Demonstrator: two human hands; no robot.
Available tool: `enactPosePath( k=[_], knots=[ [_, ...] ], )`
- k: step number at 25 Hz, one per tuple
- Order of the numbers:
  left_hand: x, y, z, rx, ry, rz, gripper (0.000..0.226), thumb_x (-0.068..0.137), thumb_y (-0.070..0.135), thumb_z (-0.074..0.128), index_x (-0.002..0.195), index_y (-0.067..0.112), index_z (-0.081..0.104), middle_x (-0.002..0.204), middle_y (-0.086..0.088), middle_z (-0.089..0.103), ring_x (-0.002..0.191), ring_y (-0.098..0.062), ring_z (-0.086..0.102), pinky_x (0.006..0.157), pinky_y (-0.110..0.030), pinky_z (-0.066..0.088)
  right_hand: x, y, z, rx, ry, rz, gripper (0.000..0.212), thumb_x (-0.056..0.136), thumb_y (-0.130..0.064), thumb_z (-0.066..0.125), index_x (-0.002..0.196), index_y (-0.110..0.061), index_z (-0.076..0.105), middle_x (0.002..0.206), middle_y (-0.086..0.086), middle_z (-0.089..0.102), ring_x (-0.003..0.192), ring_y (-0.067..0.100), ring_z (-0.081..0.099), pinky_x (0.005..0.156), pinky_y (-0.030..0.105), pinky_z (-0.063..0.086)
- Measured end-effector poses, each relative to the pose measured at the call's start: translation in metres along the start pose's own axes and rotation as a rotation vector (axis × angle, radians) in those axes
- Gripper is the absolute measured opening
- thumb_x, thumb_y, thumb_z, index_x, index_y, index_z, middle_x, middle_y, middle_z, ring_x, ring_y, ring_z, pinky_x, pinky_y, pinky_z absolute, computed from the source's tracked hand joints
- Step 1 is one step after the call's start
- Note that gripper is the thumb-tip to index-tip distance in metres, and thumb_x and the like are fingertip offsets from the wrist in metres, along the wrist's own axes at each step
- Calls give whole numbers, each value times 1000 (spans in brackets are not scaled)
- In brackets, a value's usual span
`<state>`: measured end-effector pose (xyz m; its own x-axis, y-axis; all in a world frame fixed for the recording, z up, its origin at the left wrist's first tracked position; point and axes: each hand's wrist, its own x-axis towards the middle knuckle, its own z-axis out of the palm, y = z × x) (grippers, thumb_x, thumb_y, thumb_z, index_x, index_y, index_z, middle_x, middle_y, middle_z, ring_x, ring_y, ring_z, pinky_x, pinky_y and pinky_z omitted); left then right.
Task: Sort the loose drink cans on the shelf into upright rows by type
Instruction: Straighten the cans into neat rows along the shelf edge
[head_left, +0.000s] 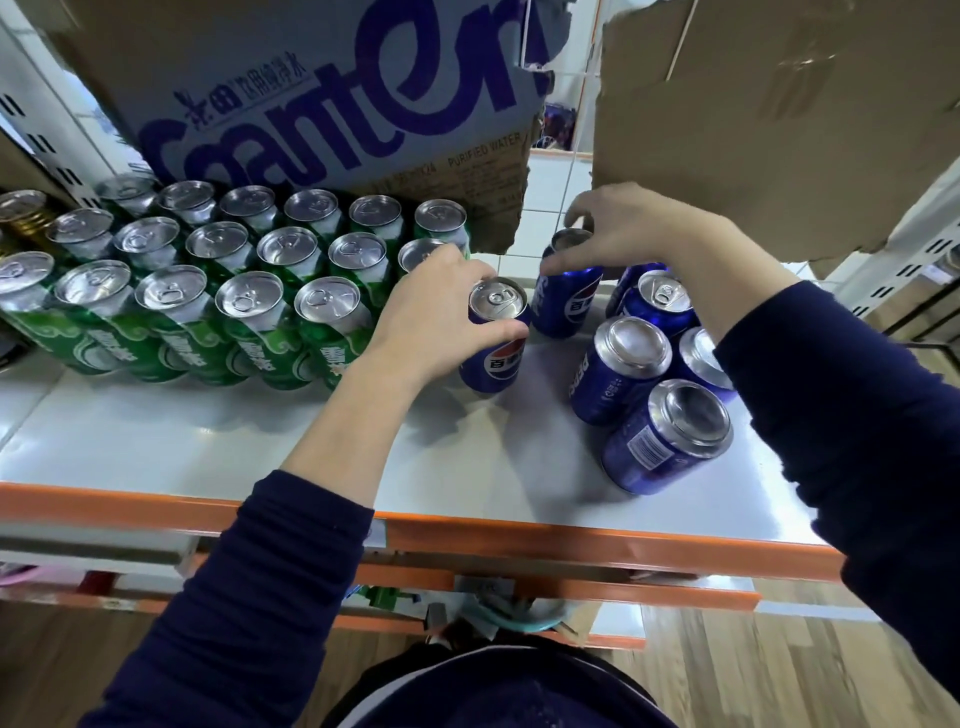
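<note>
Several green cans (249, 301) stand upright in rows on the left of the white shelf (208, 447). My left hand (431, 312) grips the top rim of an upright blue cola can (493, 358) just right of the green rows. Behind it, my right hand (634, 228) grips the top of a second upright blue cola can (566, 301). To the right lie several loose blue cans (623, 369), most of them tilted or upside down with their bottoms showing; one blue can (660, 301) shows its pull tab.
A cardboard water carton (322, 88) hangs over the green rows, and torn cardboard (769, 114) over the right side. The shelf has an orange front edge (571, 540). A gold-topped can (23, 213) stands at far left. Wooden floor lies below.
</note>
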<state>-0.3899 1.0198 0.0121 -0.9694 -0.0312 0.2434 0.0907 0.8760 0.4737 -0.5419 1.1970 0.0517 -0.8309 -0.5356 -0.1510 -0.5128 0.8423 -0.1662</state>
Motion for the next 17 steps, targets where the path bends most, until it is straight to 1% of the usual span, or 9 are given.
enactPosePath(
  k=[1,2,3,5,9,11,13,15,17],
  knots=[
    [0,0,0,-9,7,2,62,71,56,74,117,17,63,103,-4,52,100,-23,53,83,-33,41,-3,2,-4,40,-62,-54,52,73,-50,74,114,-21,61,104,-3,56,94,19,53,73,32,42],
    [0,-1,1,-14,13,4,61,70,56,74,116,17,64,101,-3,52,100,-23,53,81,-32,40,-6,4,-7,70,-91,-90,54,73,-39,75,123,-27,58,110,-4,56,96,18,54,75,31,43],
    [0,-1,1,-15,16,4,61,70,57,74,116,18,64,100,-1,51,99,-22,53,79,-31,39,-7,5,-7,100,-79,-94,54,72,-32,74,124,-28,59,111,-3,59,93,19,57,73,30,45],
    [0,-3,2,-12,19,-5,63,69,59,74,117,19,64,98,1,49,97,-21,52,75,-29,35,-5,4,-1,141,15,-58,51,71,-36,76,118,-22,64,105,1,63,86,19,60,67,29,47],
    [0,-3,3,-7,30,-7,63,68,60,74,117,20,64,95,3,47,95,-21,53,73,-29,34,8,-6,7,152,167,-38,54,71,-43,77,114,-12,67,100,6,64,86,20,57,68,29,45],
    [1,-4,3,-10,28,-8,63,68,60,74,116,21,65,94,3,47,93,-21,53,73,-29,36,16,-13,8,126,212,-51,58,72,-44,76,118,-11,65,107,10,64,94,24,58,74,32,48],
    [1,-3,2,-21,28,-12,62,68,60,74,116,22,65,92,3,47,90,-18,51,72,-29,34,23,-18,12,112,238,-49,62,74,-47,76,122,-10,60,111,11,63,100,27,56,78,34,47],
    [1,-2,2,-25,28,-8,60,69,59,74,115,21,66,92,2,47,87,-17,49,71,-29,34,27,-21,16,133,262,-31,63,75,-48,75,121,-10,54,109,11,62,100,28,55,76,35,44],
    [1,-1,0,-25,18,-5,56,71,55,75,112,18,67,93,-1,51,89,-19,51,74,-31,39,30,-22,19,152,288,-17,61,75,-50,76,115,-10,52,107,11,62,97,28,56,73,36,44]
  ],
)
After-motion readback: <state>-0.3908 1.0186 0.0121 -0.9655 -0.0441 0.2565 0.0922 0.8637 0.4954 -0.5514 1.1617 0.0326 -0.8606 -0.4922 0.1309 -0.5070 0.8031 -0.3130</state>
